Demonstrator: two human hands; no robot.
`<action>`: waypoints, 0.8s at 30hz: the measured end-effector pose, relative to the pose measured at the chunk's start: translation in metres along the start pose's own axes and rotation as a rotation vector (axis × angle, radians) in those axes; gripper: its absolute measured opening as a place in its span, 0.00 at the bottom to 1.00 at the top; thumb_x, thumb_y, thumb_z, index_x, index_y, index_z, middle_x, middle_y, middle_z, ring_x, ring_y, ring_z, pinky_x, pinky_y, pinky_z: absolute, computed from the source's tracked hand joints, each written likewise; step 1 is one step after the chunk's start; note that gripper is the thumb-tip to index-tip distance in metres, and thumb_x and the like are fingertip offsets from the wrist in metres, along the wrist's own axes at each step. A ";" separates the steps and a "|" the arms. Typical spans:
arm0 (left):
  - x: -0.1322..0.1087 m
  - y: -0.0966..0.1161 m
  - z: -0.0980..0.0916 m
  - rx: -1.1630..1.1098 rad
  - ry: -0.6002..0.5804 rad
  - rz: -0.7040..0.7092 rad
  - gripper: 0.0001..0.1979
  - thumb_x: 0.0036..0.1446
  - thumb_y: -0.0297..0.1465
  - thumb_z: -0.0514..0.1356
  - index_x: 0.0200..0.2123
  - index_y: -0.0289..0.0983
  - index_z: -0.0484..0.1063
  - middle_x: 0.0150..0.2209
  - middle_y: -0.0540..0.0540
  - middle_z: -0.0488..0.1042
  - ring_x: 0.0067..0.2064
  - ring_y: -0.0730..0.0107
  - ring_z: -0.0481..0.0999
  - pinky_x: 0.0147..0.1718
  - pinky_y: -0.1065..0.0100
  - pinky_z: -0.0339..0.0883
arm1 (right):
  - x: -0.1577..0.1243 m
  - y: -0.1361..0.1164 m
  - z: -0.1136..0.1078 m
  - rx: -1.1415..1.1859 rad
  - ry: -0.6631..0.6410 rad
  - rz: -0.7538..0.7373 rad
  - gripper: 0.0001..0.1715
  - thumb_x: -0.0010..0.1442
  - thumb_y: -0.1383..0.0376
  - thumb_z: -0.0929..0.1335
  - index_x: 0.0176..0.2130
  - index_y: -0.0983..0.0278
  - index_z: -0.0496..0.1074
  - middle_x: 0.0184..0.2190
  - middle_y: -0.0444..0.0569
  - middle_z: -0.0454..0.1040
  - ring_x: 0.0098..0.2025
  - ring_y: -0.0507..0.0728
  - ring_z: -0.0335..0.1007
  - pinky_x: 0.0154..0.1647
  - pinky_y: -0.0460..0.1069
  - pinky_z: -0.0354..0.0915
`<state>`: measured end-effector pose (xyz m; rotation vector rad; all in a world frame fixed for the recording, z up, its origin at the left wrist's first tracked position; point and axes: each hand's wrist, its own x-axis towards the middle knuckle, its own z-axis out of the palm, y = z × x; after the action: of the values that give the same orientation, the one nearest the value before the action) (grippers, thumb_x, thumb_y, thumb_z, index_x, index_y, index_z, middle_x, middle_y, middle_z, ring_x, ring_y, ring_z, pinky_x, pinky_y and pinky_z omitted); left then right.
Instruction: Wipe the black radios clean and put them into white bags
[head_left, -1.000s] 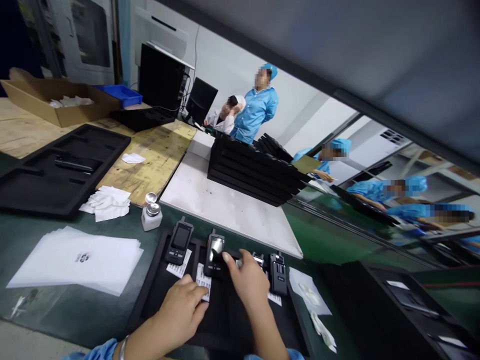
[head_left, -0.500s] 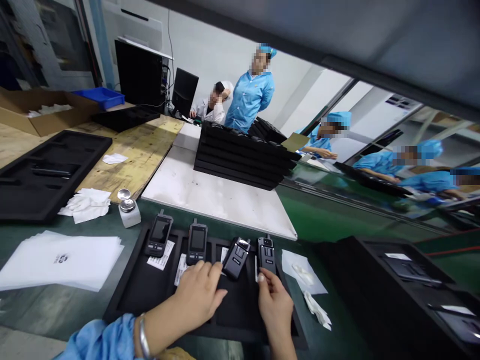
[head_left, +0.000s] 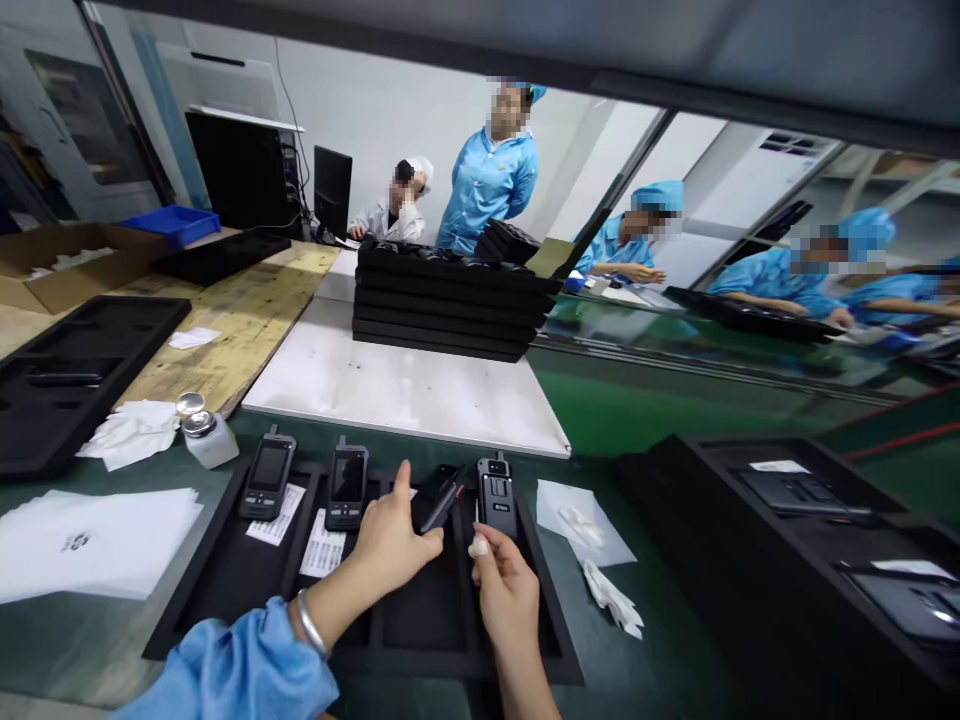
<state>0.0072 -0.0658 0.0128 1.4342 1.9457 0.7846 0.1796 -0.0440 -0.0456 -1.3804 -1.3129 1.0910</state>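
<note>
My left hand has its index finger and thumb spread apart at the third walkie-talkie, which is tipped up on its edge. The thumb is by its lower end; whether it touches is hard to tell. My right hand pinches a small white wad just below the fourth walkie-talkie, which lies back side up. Two others, the left walkie-talkie and the second walkie-talkie, lie screen up above printed label sheets. All are in a black foam tray.
White printed sheets, a dispenser bottle and crumpled cloths are at the left. Right of the tray lie a white sheet and a used wipe. Stacked trays stand behind; more foam trays are at the right. Co-workers sit beyond.
The third walkie-talkie has gone from lying back side up to standing tilted on its edge. My left index finger has stretched out. A white wad now shows in my right fingers. The view has shifted.
</note>
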 end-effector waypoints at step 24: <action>-0.069 -0.064 -0.029 -0.012 -0.245 0.499 0.22 0.53 0.25 0.63 0.53 0.37 0.72 0.48 0.42 0.75 0.53 0.55 0.68 0.53 0.57 0.67 | 0.029 -0.095 0.089 -1.278 -0.248 -0.034 0.31 0.59 0.43 0.64 0.42 0.68 0.71 0.38 0.63 0.77 0.44 0.69 0.76 0.40 0.57 0.67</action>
<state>-0.0370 -0.1517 -0.0088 1.9416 1.4127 0.7832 0.0755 -0.0103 0.0298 -2.0970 -2.3878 0.2954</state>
